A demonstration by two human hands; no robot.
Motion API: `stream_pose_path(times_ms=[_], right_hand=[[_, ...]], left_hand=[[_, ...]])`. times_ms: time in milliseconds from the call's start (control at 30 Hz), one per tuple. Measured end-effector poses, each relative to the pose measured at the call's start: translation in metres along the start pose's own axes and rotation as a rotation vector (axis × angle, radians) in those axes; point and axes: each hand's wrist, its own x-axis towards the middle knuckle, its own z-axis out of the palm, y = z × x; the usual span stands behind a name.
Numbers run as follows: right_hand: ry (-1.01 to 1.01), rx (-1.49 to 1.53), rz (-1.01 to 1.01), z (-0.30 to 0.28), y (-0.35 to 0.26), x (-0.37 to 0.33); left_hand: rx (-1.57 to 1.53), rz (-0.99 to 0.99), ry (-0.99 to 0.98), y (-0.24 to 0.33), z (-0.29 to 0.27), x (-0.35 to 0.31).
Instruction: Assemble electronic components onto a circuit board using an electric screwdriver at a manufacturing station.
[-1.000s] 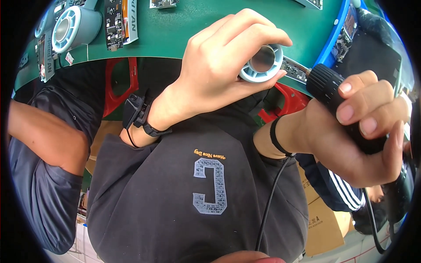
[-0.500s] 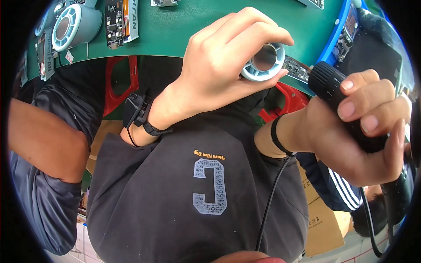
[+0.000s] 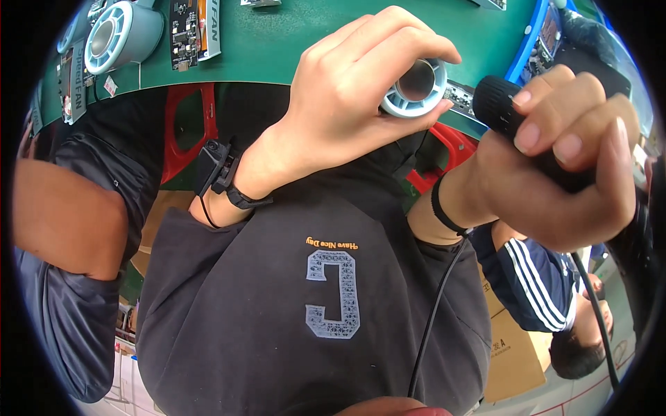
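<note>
Pale blue round plastic fan housing (image 3: 416, 87), its open centre facing the camera, is pinched in the curled fingers of the left hand (image 3: 354, 97) just over the near edge of the green tabletop (image 3: 277, 41); the thumb lies under its rim and the fingertips wrap over the top; a black band with a small black box (image 3: 215, 170) sits on that wrist. Right hand (image 3: 555, 180) is closed tightly around a black cylindrical tool with a ribbed end (image 3: 503, 107), the ribbed tip close beside the housing, though whether they touch cannot be told; a thin black cable (image 3: 437, 312) hangs from the wrist across the dark grey shirt (image 3: 312, 312). A second pale blue round fan housing (image 3: 118, 35) rests near the far left corner of the tabletop; a dark circuit board (image 3: 186, 31) lies just beside it; a blue tray (image 3: 531, 41) stands toward the right edge. A red plastic stool (image 3: 187, 125) shows below the near edge; another person's bare arm (image 3: 66, 222) enters at left; a co-worker in a blue striped sleeve (image 3: 534, 277) is at right.
</note>
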Motion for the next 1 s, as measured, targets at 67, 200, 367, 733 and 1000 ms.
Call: stream_pose_path(times_ms=[67, 200, 367, 733, 1000], right_hand=[[-0.020, 0.005, -0.016, 0.000, 0.008, -0.004], [-0.060, 0.014, -0.048, -0.002, 0.018, -0.007], [-0.095, -0.034, -0.126, -0.008, 0.020, -0.004], [0.342, -0.137, -0.009, -0.079, -0.056, 0.000], [0.523, -0.153, -0.034, -0.192, -0.072, 0.003]], left_hand=[[-0.028, -0.034, -0.008, 0.002, -0.001, 0.002], [-0.033, -0.106, -0.006, 0.008, 0.001, 0.005], [-0.178, -0.066, 0.150, 0.015, 0.011, 0.008], [-0.090, -0.672, -0.327, 0.043, -0.011, 0.025], [-0.041, -0.687, -0.345, 0.047, -0.008, 0.020]])
